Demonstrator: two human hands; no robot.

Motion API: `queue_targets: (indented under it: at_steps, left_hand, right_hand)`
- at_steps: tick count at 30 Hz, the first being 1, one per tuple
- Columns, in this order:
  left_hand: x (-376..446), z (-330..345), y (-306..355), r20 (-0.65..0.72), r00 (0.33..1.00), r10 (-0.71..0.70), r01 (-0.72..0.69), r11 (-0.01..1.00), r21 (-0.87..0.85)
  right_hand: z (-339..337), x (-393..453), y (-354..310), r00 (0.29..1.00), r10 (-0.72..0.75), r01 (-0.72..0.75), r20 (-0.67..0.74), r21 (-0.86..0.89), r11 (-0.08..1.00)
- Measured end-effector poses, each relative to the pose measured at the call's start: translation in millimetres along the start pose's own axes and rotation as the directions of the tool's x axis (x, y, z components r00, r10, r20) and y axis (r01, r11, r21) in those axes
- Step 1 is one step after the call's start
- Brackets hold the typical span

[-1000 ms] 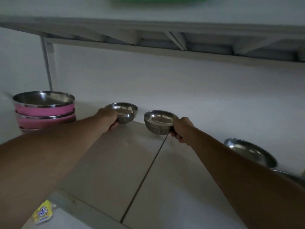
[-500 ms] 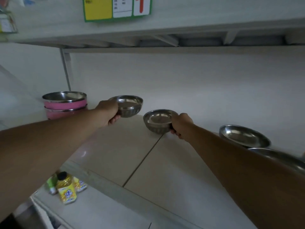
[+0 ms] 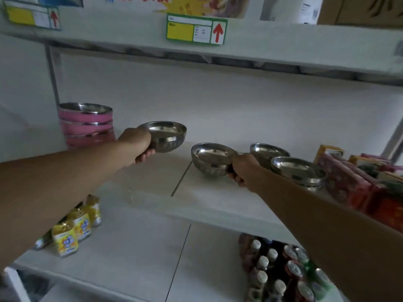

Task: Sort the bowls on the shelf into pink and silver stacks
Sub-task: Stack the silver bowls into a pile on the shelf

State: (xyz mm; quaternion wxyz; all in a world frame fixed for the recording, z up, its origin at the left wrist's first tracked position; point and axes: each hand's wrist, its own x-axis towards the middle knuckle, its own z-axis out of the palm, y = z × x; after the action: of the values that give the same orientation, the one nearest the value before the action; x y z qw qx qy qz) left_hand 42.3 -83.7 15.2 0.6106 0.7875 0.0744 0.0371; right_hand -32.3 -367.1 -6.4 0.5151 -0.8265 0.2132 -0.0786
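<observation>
My left hand point(image 3: 138, 144) grips a small silver bowl point(image 3: 165, 136) by its near rim and holds it above the white shelf point(image 3: 152, 177). My right hand point(image 3: 243, 168) grips a second silver bowl point(image 3: 210, 159) by its right rim, low over the shelf's middle. A stack of pink bowls point(image 3: 87, 125) with steel rims stands at the back left of the shelf. To the right, one silver bowl point(image 3: 267, 152) sits near the back wall, and another silver bowl point(image 3: 296, 170) tops a short stack in front of it.
Red and yellow boxes point(image 3: 349, 184) crowd the shelf's right end. The shelf above carries a green and yellow price tag point(image 3: 196, 29). On the lower shelf stand yellow bottles point(image 3: 72, 229) at left and several dark capped bottles point(image 3: 281, 271) at right.
My view has pulled back and tilted down, bringing the lower shelf and the boxes into sight. My left hand has lifted its silver bowl higher. My right hand keeps its bowl in about the same spot.
</observation>
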Motion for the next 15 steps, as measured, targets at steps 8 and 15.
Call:
queue_targets:
  at_steps: [8,15]
  left_hand:
    - [-51,20,-3,0.105,0.994,-0.001,0.002,1.000,-0.012]
    - [-80,55,12,0.135,0.991,0.008,-0.007,1.000,-0.003]
  right_hand:
    - [-50,-80,35,0.998,0.066,-0.067,0.018,0.073,0.995]
    - [-131,-89,23,0.986,-0.011,0.020,-0.164,0.049,0.999]
